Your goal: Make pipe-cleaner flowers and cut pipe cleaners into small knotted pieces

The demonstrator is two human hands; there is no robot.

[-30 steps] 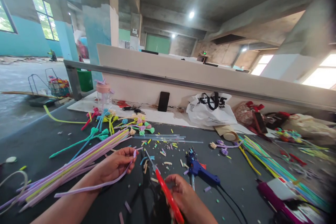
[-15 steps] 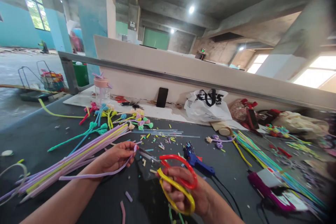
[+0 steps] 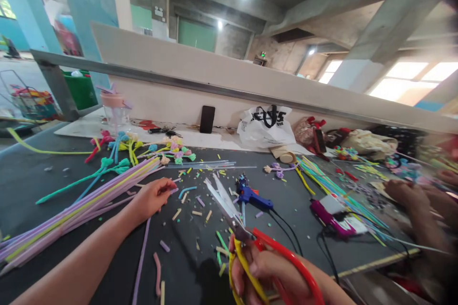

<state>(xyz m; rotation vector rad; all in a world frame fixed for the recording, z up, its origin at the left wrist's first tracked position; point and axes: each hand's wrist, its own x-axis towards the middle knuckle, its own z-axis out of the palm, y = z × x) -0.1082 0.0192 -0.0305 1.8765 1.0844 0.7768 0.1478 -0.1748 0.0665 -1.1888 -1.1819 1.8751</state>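
My left hand [image 3: 154, 196] is closed over the table, its fingertips pinched on a bit of lilac pipe cleaner. Below that hand, a long lilac pipe cleaner [image 3: 142, 259] runs down to the near edge of the view; its upper end is hidden by the hand. My right hand [image 3: 263, 267] grips scissors [image 3: 234, 219] with one red and one yellow handle. Their blades are parted and point up and left, apart from the left hand. Cut pipe cleaner scraps [image 3: 196, 213] lie between the hands.
Left lies a bundle of lilac and yellow pipe cleaners [image 3: 93, 200], with finished flower shapes [image 3: 114, 164] behind. A blue glue gun [image 3: 255, 196] and a purple glue gun [image 3: 331, 219] trail cords. At right are a person's hands [image 3: 404, 193]. A phone [image 3: 207, 119] leans at the back.
The scissors have moved down and away from my left hand, and their blades have opened. The long lilac pipe cleaner no longer lies across my left forearm. The view has turned right.
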